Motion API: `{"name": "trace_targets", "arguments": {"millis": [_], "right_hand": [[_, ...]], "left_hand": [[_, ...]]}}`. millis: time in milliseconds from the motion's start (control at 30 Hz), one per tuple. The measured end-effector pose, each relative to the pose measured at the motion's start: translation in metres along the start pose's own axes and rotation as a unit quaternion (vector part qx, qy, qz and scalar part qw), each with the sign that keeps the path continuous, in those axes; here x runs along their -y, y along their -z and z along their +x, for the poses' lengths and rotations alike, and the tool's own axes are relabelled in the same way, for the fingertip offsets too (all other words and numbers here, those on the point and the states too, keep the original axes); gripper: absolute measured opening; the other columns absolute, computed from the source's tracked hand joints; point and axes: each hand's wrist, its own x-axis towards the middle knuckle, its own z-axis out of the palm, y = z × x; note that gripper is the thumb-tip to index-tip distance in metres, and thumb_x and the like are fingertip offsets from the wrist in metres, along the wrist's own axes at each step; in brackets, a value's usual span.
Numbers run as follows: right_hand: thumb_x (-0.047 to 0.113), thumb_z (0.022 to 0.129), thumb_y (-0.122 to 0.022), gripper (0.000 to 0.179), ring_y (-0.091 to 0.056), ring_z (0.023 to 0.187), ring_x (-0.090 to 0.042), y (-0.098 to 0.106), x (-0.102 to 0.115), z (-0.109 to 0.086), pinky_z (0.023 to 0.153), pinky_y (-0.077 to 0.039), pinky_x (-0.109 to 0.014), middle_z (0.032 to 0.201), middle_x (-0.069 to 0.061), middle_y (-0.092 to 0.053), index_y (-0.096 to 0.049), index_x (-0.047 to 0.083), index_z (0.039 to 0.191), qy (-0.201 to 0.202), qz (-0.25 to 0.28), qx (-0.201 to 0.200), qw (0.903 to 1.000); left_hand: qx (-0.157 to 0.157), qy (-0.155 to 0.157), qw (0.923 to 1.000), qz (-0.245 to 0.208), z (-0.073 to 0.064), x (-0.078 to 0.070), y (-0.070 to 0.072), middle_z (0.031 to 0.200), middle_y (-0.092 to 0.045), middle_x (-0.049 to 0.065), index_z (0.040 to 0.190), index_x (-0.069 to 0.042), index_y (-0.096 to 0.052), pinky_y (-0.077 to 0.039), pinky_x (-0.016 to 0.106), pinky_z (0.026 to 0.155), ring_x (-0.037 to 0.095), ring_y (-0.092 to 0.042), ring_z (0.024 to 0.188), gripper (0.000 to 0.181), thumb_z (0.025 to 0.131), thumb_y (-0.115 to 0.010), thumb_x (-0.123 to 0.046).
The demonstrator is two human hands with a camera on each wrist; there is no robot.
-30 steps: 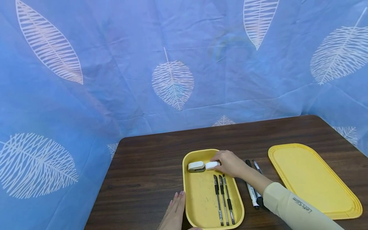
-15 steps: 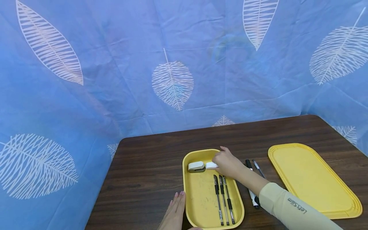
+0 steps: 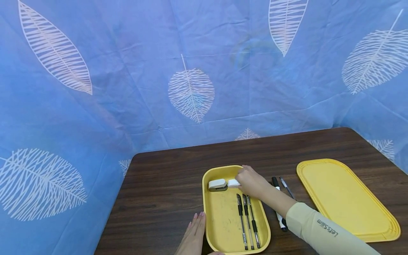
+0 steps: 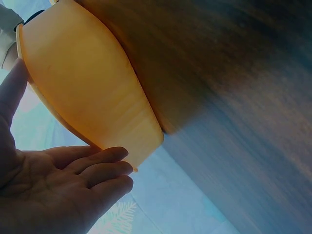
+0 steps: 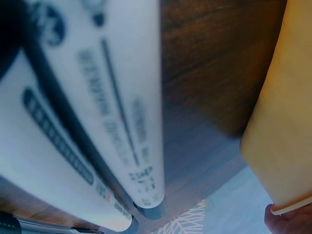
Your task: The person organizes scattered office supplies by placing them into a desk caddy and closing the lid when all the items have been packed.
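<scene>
A blue cloth backdrop printed with white leaves fills most of the head view and hides whatever lies behind the dark wooden table. On the right of the table lies a flat yellow lid, nothing on it. Left of it sits the yellow tray, its near end cut off by the frame edge. The tray holds a beige stapler at its far end, a small white object just beside the stapler, and three black pens lying side by side along its right half. Between tray and lid, two white markers and a thin pen lie on the table, partly covered by the beige sleeve.

The right hand rests over the tray's far right corner, fingers curled down on the white object; the hand hides most of it, so what it is cannot be told. The left hand lies flat with straight fingers on the table against the tray's left wall, holding nothing; the frame cuts off its wrist. The right wrist view shows only blurred marker barrels up close.
</scene>
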Motion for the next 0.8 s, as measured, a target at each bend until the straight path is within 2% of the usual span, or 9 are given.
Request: {"name": "trace_targets", "arguments": {"millis": [367, 800], "right_hand": [[0.010, 0.078, -0.079, 0.021, -0.057, 0.066, -0.015, 0.0021, 0.0029, 0.0011, 0.105, -0.044, -0.050, 0.064, 0.001, -0.058, -0.064, 0.009, 0.064, -0.013, 0.000, 0.015, 0.9998], [0.007, 0.078, -0.078, 0.021, -0.058, 0.067, -0.017, -0.0009, 0.0062, 0.0008, 0.104, -0.043, -0.055, 0.063, 0.000, -0.058, -0.065, 0.007, 0.061, -0.020, -0.018, -0.003, 0.9996]], "left_hand": [[0.003, 0.001, 1.0000, -0.002, -0.0006, 0.0011, -0.0002, 0.149, -0.041, 0.024, 0.146, 0.007, -0.033, -0.042, 0.057, 0.103, 0.044, -0.042, 0.135, 0.103, 0.078, -0.069, -0.061], [-0.006, 0.001, 1.0000, 0.004, -0.0014, 0.0015, -0.0020, 0.149, -0.043, 0.023, 0.147, 0.006, -0.034, -0.043, 0.056, 0.103, 0.043, -0.043, 0.134, 0.103, 0.078, -0.069, -0.063]]}}
